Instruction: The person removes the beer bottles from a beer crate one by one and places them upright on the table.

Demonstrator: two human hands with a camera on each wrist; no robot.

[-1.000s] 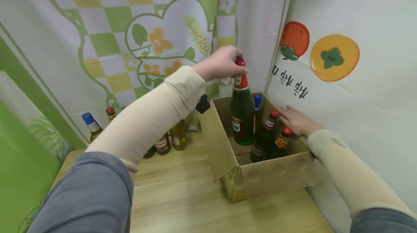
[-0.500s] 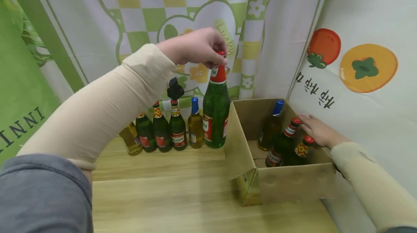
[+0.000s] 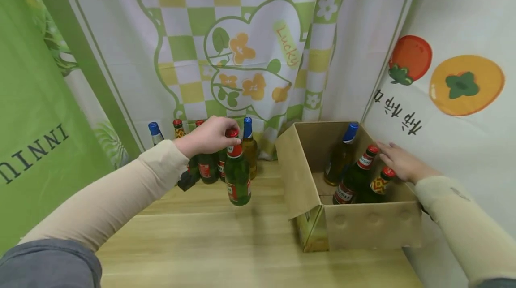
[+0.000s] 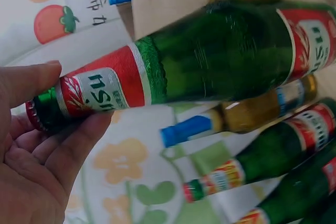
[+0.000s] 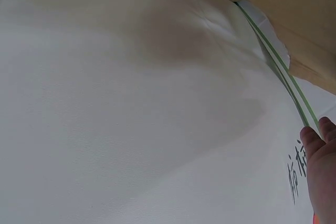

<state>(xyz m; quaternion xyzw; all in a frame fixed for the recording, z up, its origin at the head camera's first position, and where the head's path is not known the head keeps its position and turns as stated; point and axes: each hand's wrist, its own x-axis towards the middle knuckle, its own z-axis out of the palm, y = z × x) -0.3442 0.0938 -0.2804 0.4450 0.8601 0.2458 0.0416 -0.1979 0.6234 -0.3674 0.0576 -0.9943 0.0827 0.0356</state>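
Note:
My left hand [image 3: 211, 135] grips a green beer bottle [image 3: 237, 176] by its neck, just under the red cap. The bottle hangs nearly upright in front of a row of standing bottles. Up close in the left wrist view, the thumb and fingers wrap the neck at its red and white label [image 4: 107, 80]. My right hand [image 3: 407, 162] rests with extended fingers at the right rim of an open cardboard box [image 3: 372, 225]. Inside that box stand a blue-capped bottle [image 3: 339, 160], a red-capped green bottle [image 3: 356, 176] and another green bottle [image 3: 379, 187] with a patterned neck.
Along the back of the wooden table [image 3: 193, 247] runs the row, with a blue-capped amber bottle [image 3: 251, 153] at its right end. My left forearm covers part of the row. A patterned curtain [image 3: 185, 55] hangs behind, and a white wall covering [image 3: 463, 144] borders the box's right side.
My left hand has lifted the green bottle out of the box, carried it left and lowered it towards the row. The right hand has stayed at the box rim.

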